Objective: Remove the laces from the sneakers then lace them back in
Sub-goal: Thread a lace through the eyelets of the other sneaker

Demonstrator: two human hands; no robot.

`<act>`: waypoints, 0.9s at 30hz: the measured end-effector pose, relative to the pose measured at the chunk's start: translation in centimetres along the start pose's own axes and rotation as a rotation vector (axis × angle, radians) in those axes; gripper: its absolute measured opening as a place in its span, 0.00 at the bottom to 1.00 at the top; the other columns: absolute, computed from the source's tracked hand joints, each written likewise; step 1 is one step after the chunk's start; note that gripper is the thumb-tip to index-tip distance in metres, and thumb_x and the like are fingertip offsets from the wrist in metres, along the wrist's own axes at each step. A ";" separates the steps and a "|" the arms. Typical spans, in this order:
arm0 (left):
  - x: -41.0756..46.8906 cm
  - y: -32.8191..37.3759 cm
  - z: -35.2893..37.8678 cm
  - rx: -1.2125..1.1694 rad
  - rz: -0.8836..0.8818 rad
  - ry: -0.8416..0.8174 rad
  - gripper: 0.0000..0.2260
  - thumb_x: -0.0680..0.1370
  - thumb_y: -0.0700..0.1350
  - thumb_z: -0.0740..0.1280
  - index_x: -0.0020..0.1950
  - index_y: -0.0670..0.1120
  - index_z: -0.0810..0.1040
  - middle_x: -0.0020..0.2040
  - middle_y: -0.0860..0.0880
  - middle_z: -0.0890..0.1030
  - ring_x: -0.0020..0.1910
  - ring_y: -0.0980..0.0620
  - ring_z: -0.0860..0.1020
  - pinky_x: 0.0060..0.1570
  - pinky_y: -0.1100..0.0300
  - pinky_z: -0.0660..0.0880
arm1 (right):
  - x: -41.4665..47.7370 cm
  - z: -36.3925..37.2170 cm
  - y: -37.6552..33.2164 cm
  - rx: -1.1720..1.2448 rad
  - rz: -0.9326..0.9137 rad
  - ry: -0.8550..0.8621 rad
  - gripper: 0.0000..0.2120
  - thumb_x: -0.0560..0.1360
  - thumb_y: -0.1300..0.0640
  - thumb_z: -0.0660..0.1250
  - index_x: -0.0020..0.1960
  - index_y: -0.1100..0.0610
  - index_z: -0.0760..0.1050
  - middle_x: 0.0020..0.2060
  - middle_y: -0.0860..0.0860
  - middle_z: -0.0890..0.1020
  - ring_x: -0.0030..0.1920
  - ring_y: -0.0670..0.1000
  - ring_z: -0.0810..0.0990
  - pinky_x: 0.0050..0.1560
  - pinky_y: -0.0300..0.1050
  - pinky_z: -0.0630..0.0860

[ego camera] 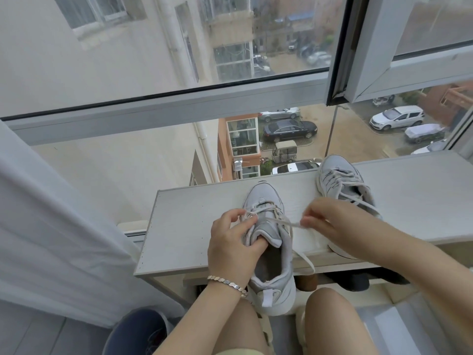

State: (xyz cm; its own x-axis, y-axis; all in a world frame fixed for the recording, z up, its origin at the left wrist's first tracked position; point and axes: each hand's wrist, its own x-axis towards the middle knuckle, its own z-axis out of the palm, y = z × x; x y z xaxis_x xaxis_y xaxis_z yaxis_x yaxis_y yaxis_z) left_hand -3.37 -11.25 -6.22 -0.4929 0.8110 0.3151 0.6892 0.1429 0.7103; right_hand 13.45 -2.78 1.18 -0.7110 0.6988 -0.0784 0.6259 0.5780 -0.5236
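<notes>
Left hand (230, 242) grips the near sneaker (271, 252) at the bench's (192, 221) near edge; right hand (330, 221) pinches its lace (281, 222), drawn sideways. Toe-end eyelets are threaded, and the second sneaker (337, 180) at the far edge is fully laced. Judged: early in removal.

White shelf (192, 239) by window (179, 108) (cars (289, 129) below)

Near sneaker (271, 242) on shelf (179, 226); second sneaker (340, 180) behind-right
</notes>
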 end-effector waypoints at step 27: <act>1.1 1.2 -0.4 -0.102 -0.097 -0.192 0.19 0.66 0.53 0.67 0.56 0.53 0.81 0.47 0.66 0.72 0.49 0.63 0.74 0.50 0.61 0.75 | 2.6 0.3 0.6 1.141 0.416 -0.007 0.17 0.81 0.56 0.54 0.33 0.56 0.66 0.19 0.48 0.67 0.28 0.51 0.76 0.38 0.45 0.77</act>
State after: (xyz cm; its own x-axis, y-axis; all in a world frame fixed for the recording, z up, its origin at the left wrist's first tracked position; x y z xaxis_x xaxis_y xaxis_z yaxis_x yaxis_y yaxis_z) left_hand -3.28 -10.43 -4.72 -0.4373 0.8908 0.1237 0.5816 0.1752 0.7944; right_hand 11.93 -0.73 0.40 -0.5268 0.7381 -0.4215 0.1678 -0.3958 -0.9029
